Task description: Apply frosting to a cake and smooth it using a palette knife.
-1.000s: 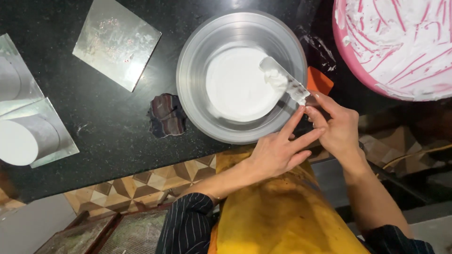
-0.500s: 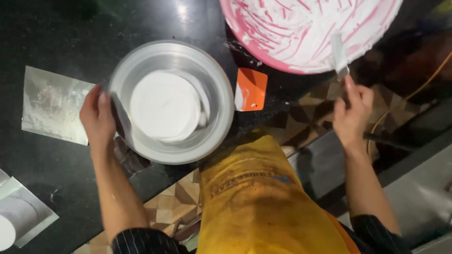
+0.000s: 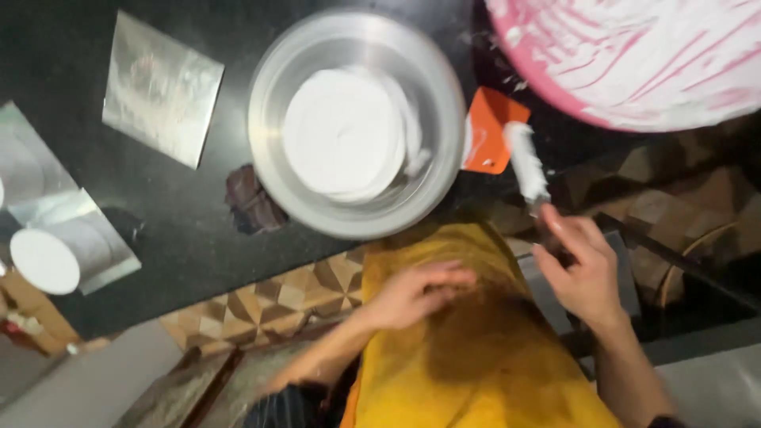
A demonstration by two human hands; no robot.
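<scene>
right hand (image 3: 585, 273), palette knife (image 3: 526, 163) blade pointing away

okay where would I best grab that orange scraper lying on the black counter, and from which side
Take the orange scraper by its near bottom edge, coming from the counter's front edge. It lies flat between the metal bowl and the pink bowl; that near edge looks free, though the coated spatula in the right hand crosses its right side.

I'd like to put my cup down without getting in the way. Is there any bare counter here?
Bare black counter shows between the square silver board, the metal turntable and the dark cloth. It is crowded on the other side: orange scraper, pink bowl and the right hand with its spatula.
</scene>
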